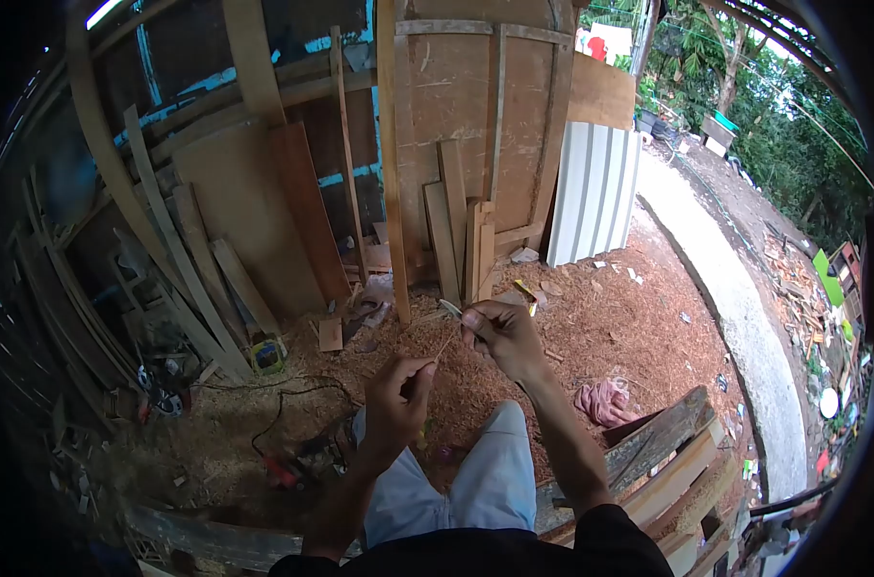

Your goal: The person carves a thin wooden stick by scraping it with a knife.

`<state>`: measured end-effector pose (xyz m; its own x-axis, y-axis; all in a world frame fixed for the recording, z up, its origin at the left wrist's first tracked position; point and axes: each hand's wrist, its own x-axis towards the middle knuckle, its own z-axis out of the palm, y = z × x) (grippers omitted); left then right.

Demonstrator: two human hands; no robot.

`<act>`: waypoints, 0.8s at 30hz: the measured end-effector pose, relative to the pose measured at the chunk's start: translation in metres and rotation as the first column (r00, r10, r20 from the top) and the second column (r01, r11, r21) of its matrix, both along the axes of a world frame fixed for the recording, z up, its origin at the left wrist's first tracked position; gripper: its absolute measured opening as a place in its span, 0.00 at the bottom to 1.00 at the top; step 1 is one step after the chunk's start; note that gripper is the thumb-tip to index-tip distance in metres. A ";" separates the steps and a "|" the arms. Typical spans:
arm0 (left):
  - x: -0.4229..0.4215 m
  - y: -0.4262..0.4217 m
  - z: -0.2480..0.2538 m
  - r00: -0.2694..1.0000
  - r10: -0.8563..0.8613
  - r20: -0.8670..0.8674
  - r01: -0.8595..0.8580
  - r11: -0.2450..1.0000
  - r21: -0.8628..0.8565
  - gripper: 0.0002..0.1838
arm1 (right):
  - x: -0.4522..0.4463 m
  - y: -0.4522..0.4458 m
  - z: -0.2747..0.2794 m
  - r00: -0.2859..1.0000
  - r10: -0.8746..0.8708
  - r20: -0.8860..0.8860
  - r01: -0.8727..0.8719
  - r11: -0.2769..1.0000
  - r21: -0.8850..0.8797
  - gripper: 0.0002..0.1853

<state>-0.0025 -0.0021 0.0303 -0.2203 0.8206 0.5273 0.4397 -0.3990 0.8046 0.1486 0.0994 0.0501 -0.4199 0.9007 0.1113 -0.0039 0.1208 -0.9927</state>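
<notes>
My left hand [401, 404] is closed in a pinch on the lower end of a thin brownish stick [444, 347]. The stick slants up toward my right hand [507, 341], which is closed just above and to the right. Between the right thumb and fingers, a small pale, flat piece [449, 308] pokes out toward the left; its kind is too small to make out. Whether the stick's upper end touches the right fingers cannot be told. Both hands are held in the air in front of my knees, above the shavings.
Wood shavings [591, 327] cover the ground. Boards lean on a wooden wall [446, 106], beside a white corrugated sheet [595, 192]. Planks [668, 471] lie at my right, near a pink cloth [605, 402]. A dark cord [281, 409] and a red-and-black tool [283, 471] are at my left.
</notes>
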 end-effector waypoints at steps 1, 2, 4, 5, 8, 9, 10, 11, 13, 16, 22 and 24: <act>0.001 -0.001 0.001 1.000 0.000 0.018 0.001 0.999 -0.038 0.04 | 0.000 0.001 -0.001 1.000 0.004 -0.015 -0.004 1.000 -0.029 0.13; 0.003 -0.002 0.002 0.999 0.001 0.038 0.002 0.997 -0.075 0.04 | -0.002 0.002 -0.002 1.000 0.009 -0.012 -0.010 1.000 -0.027 0.13; 0.004 -0.002 0.002 0.998 0.004 0.059 0.000 0.997 -0.079 0.04 | -0.005 -0.002 -0.009 1.000 -0.015 0.019 0.014 0.999 0.044 0.13; 0.005 -0.003 0.002 0.997 0.000 0.080 0.006 0.997 -0.082 0.04 | -0.009 -0.007 -0.013 1.000 -0.013 0.020 0.012 0.999 0.040 0.13; 0.003 -0.002 -0.005 0.989 0.027 0.145 -0.011 0.994 -0.109 0.04 | -0.014 -0.023 -0.014 0.993 0.097 0.068 -0.105 0.987 0.120 0.12; 0.004 -0.001 -0.007 0.989 0.023 0.144 -0.007 0.994 -0.113 0.04 | -0.011 -0.018 -0.013 0.993 0.093 0.067 -0.100 0.988 0.117 0.12; 0.006 0.000 -0.009 0.994 0.023 0.106 -0.015 0.997 -0.078 0.04 | -0.008 -0.010 -0.011 0.999 0.014 0.030 -0.015 1.000 0.016 0.12; 0.008 0.001 -0.012 0.997 0.025 0.068 -0.023 0.999 -0.041 0.04 | -0.006 -0.006 -0.012 0.998 -0.066 0.002 0.066 0.994 -0.086 0.11; 0.008 0.004 -0.020 0.997 0.036 0.063 -0.035 0.999 -0.012 0.05 | -0.012 -0.013 -0.018 0.997 -0.075 0.027 0.076 0.997 -0.027 0.11; 0.006 0.003 -0.017 0.998 0.045 0.035 -0.045 0.999 -0.003 0.05 | -0.015 -0.025 -0.021 0.998 -0.062 -0.022 0.063 0.997 0.035 0.14; 0.012 0.002 -0.023 0.998 0.055 0.030 -0.053 0.997 -0.046 0.04 | -0.019 -0.022 -0.034 0.991 -0.119 -0.064 0.123 0.991 0.056 0.12; 0.009 -0.002 -0.023 0.997 0.073 0.006 -0.073 0.995 -0.070 0.05 | -0.019 -0.018 -0.044 0.969 -0.216 -0.121 0.225 0.972 0.070 0.14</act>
<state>0.0061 -0.0040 0.0072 -0.2855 0.8368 0.4672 0.4583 -0.3089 0.8334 0.1295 0.0816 0.0060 -0.1928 0.9554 0.2235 -0.0780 0.2121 -0.9741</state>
